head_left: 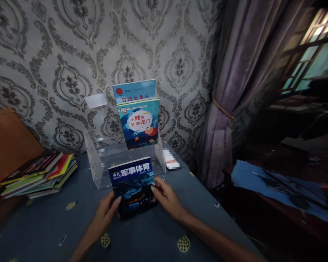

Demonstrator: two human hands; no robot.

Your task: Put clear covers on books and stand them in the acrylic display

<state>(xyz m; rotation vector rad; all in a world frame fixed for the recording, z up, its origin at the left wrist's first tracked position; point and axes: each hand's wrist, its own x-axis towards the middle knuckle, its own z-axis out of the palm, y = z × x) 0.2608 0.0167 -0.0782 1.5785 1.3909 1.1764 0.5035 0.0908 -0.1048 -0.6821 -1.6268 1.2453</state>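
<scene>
Between both hands is a dark blue book, its cover facing me and tilted back, with white Chinese lettering along the top. My left hand grips its lower left edge, thumb on the cover. My right hand holds the right edge, thumb also in front. Just behind stands a clear acrylic tiered rack. On its right side rest a blue-green picture book and, behind that, a light blue book. The held book hides part of the rack's front.
A stack of several books lies at the left beside a brown panel. A blurred white item sits right of the rack. The patterned cloth covers the table. At right, tools lie on a blue cloth, near a tied curtain.
</scene>
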